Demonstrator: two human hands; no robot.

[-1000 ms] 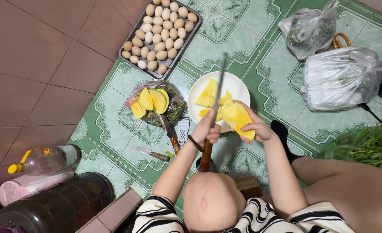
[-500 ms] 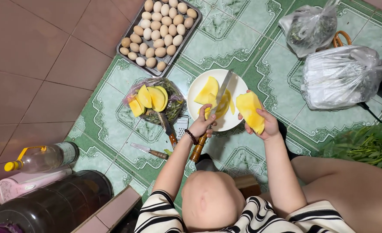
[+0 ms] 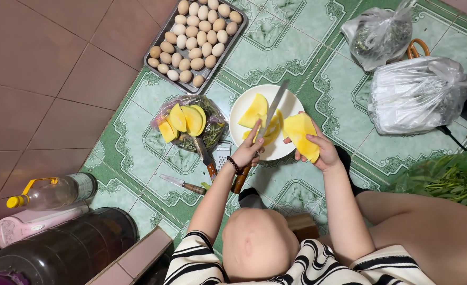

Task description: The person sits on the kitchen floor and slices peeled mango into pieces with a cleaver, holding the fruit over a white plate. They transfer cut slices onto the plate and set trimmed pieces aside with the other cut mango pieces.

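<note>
Mango half (image 3: 303,136), peeled and bright yellow, rests in the cupped right hand (image 3: 323,153). The fingers curl under it and the thumb lies against its near edge, so the flesh sits up over the rim of the white plate (image 3: 242,108), probably so that cut pieces drop there. The left hand (image 3: 248,150) is closed around the long knife (image 3: 272,108) where the wooden handle meets the blade, fingers wrapped tight. The blade runs away from those fingers across the plate and over the mango slices (image 3: 255,110) already lying on it, its edge just beside the held half; whether steel touches fruit I cannot tell.

Left of the knife-hand fingers, on the green patterned floor (image 3: 297,53), lies a clear bag (image 3: 212,132) with mango pieces (image 3: 183,119) on top of it. Two more knives (image 3: 183,184) (image 3: 207,158) lie close below it, near the left wrist, and could be nudged. Beyond the bag are rows of eggs (image 3: 196,37). Past the right-hand fingers stand two knotted plastic bags (image 3: 418,95) (image 3: 378,34), with leafy greens (image 3: 450,177) nearer the person. A bottle (image 3: 54,192) lies well apart at the left.
</note>
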